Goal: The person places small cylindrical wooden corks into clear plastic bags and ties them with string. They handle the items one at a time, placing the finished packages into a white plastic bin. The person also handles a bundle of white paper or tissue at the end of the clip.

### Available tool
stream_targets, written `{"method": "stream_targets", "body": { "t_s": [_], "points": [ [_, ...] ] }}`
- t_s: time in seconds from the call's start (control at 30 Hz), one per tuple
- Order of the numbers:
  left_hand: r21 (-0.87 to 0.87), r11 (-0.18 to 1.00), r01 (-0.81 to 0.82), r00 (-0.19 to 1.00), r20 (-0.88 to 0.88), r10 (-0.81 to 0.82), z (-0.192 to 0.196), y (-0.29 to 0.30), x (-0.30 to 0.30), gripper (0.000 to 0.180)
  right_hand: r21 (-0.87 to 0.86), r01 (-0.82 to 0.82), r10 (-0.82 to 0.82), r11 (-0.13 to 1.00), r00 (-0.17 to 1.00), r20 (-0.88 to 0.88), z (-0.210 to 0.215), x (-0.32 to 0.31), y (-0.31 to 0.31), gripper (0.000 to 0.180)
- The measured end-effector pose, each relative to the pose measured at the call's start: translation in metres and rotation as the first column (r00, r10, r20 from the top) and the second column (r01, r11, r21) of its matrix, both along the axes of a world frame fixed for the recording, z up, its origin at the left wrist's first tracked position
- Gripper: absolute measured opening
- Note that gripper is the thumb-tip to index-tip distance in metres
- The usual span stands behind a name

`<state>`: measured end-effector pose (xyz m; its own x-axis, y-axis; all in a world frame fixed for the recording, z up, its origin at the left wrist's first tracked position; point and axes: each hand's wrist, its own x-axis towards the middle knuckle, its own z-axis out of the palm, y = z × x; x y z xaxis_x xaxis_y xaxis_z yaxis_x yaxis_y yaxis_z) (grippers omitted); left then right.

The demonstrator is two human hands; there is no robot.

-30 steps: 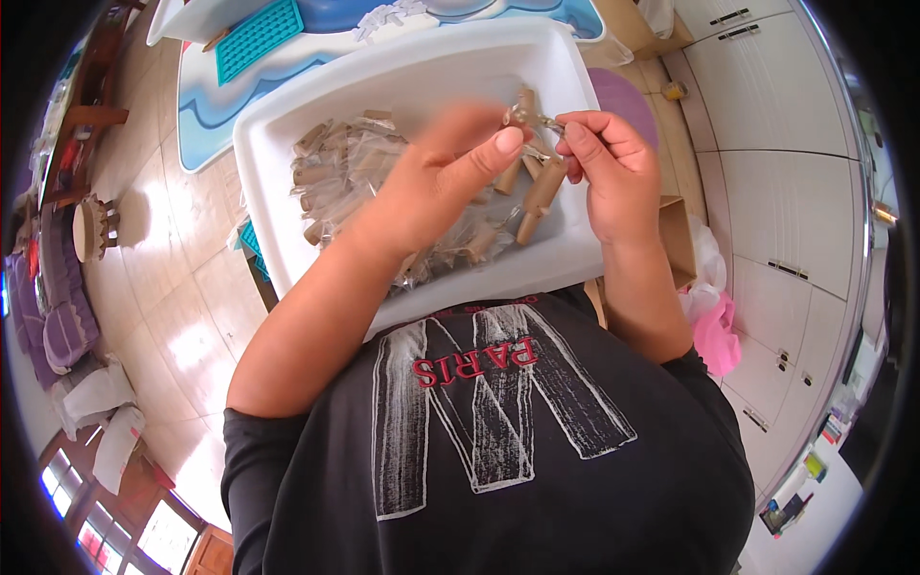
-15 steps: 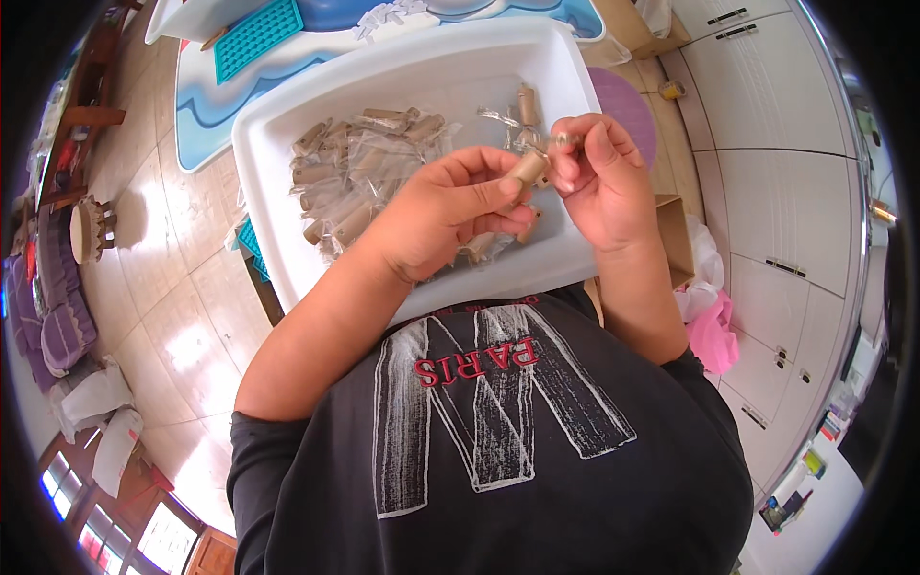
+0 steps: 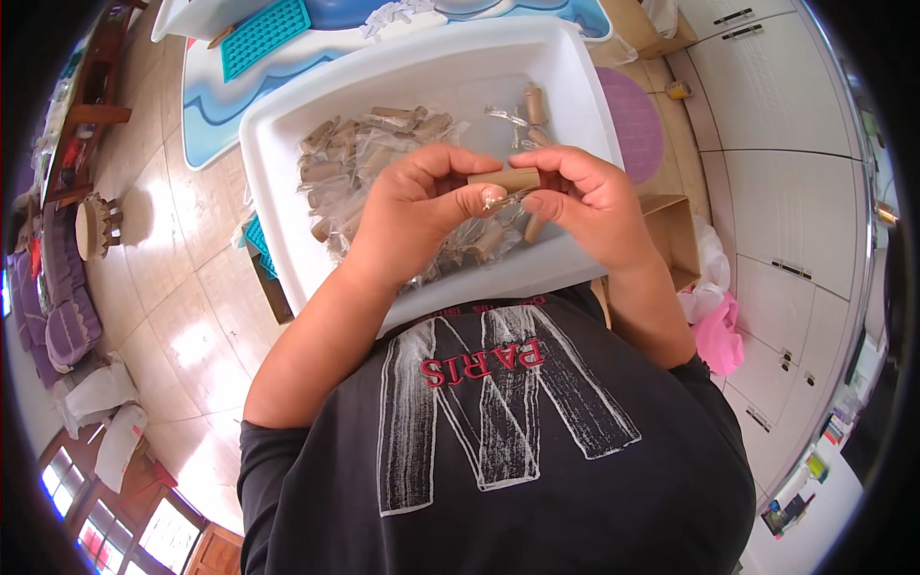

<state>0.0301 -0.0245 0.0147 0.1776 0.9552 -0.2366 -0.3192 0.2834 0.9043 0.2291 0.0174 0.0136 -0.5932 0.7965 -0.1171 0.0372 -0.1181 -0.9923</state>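
Note:
Level between my hands, above a white plastic bin (image 3: 271,182), is a small brown cardboard-like tube (image 3: 510,178). My left hand (image 3: 417,201) pinches its left end, and my right hand (image 3: 596,206) grips the right end. A thin, shiny, bunched strand (image 3: 506,200) lies along the tube's underside between my thumbs; its kind is too small to make out. Beneath my left hand, several similar tubes in clear plastic wrapping (image 3: 374,153) are heaped in the bin. A few loose tubes (image 3: 535,103) with shiny strands lie at the bin's right side.
The bin stands on a blue and white table (image 3: 206,120) bearing a teal silicone mould (image 3: 264,38). An open cardboard box (image 3: 671,240) is by my right forearm, with a pink bag (image 3: 719,335) behind it. White cabinets (image 3: 767,172) line the right side.
The tube has gone from tilted in my left hand to level between both hands. My right hand has come down and inward onto its right end.

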Motion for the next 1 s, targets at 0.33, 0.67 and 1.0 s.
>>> {"method": "stream_targets", "body": {
  "t_s": [0.33,0.67,1.0],
  "points": [
    [0.036,0.999,0.027,0.995,-0.094,-0.023,0.007,-0.003,-0.006,0.026,-0.187,0.007,-0.021,0.982,0.997,-0.073,0.001,-0.006,-0.005,0.030],
    [0.039,0.999,-0.007,0.994,-0.109,0.011,0.009,-0.007,-0.005,0.023,-0.106,0.073,-0.077,0.992,0.996,-0.034,-0.001,-0.007,-0.006,0.022],
    [0.012,0.994,-0.108,0.991,-0.082,0.108,0.001,-0.007,0.002,0.020,-0.071,0.178,-0.182,0.981,0.982,-0.058,-0.002,-0.019,-0.011,0.024]
  ]
}}
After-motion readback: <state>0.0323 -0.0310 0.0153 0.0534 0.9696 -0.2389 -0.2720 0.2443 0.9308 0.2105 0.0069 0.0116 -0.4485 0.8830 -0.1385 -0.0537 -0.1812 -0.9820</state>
